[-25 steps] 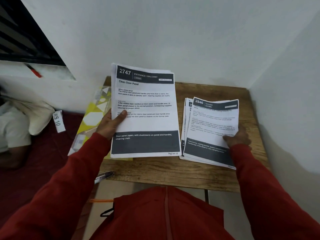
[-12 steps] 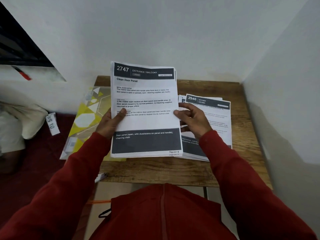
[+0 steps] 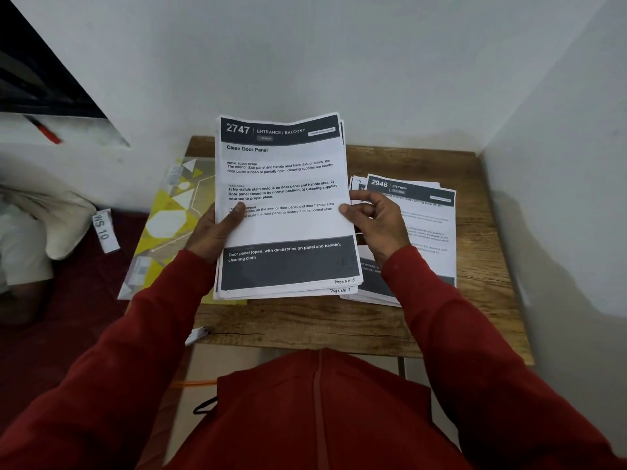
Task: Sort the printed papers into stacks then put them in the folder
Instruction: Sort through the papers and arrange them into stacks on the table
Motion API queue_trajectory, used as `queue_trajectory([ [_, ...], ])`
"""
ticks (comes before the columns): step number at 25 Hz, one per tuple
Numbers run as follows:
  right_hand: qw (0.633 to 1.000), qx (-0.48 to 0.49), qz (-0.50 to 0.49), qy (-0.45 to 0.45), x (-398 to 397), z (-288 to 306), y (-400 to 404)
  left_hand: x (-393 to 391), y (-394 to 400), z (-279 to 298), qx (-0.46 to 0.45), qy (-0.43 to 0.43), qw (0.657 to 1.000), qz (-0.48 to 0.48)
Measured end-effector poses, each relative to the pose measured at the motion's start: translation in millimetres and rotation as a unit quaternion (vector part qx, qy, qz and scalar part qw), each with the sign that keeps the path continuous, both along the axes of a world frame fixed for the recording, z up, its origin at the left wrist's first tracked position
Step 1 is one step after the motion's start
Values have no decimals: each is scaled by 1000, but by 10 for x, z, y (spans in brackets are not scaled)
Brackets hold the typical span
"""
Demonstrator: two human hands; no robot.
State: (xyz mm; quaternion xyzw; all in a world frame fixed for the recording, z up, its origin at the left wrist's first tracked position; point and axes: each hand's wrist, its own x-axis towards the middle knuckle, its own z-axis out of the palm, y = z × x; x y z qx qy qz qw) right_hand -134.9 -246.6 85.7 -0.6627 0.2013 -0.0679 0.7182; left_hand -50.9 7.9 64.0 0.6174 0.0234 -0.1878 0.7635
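While two hands [image 3: 213, 232] [image 3: 380, 228] grip papers [image 3: 285, 184], two stacks [image 3: 288, 293] [image 3: 427, 225]

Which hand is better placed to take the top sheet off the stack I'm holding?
Probably the right. The left hand grips the stack by its left edge and carries it. The right hand is at the stack's right edge, just above the pile on the table.
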Motion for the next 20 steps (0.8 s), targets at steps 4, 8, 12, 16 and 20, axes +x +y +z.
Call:
queue_trajectory([
  [4,1000,-1,0,-9,2,-15,3,11,22,-17,0,-1,1000,-5],
  [8,1000,-2,-2,-12,11,-22,10,22,39,-33,7,-3,1000,-5],
  [12,1000,-5,-7,-11,12,-38,23,27,46,-21,17,-14,1000,-4],
  [16,1000,-7,-12,-13,22,-67,37,19,58,1,36,-25,999,1],
  [20,1000,5,-17,-16,27,-75,55,27,86,17,55,-36,998,1],
])
